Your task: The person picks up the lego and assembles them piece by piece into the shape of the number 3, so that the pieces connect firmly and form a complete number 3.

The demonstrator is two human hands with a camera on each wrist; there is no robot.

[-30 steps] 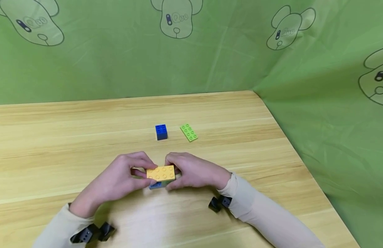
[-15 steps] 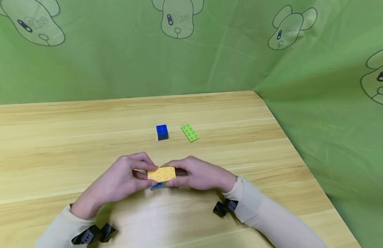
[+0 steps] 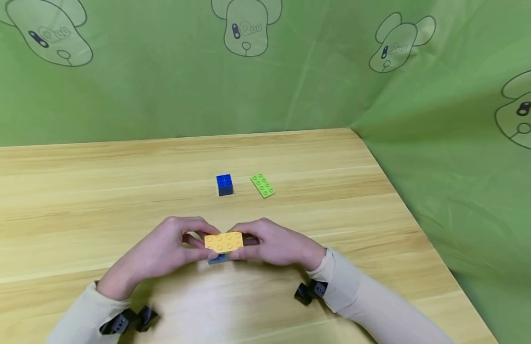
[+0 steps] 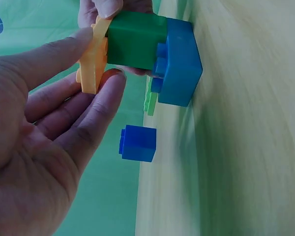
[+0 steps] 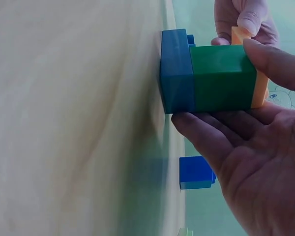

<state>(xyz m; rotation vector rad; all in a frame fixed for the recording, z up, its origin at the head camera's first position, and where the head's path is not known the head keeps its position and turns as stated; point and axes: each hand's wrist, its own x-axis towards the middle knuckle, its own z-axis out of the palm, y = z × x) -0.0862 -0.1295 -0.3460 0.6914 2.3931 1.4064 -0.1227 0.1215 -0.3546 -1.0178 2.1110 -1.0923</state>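
My left hand (image 3: 168,248) pinches the left end of a thin yellow-orange toy building plate (image 3: 224,242) between thumb and fingers. Under the plate's right half stands a green brick (image 4: 137,39), which sits on a longer blue brick (image 4: 179,61) whose bare studs show at the left. The right hand (image 3: 276,241) grips this stack from the right, its thumb by the seam of plate and green brick and its fingers along the far side. In the left wrist view the plate is slightly tilted, with a narrow gap over the green brick. From above, the plate mostly hides the green brick.
Farther back on the wooden table (image 3: 97,191) are a small dark blue brick (image 3: 224,185) and a flat lime-green plate (image 3: 262,185). Green cloth (image 3: 170,95) with printed bear heads hangs behind and to the right. Black cameras (image 3: 129,321) sit on both wrists.
My right hand has shifted from around the green brick up to the plate's right end, thumb and fingers now by its long edges. The left hand keeps its pinch almost in place.
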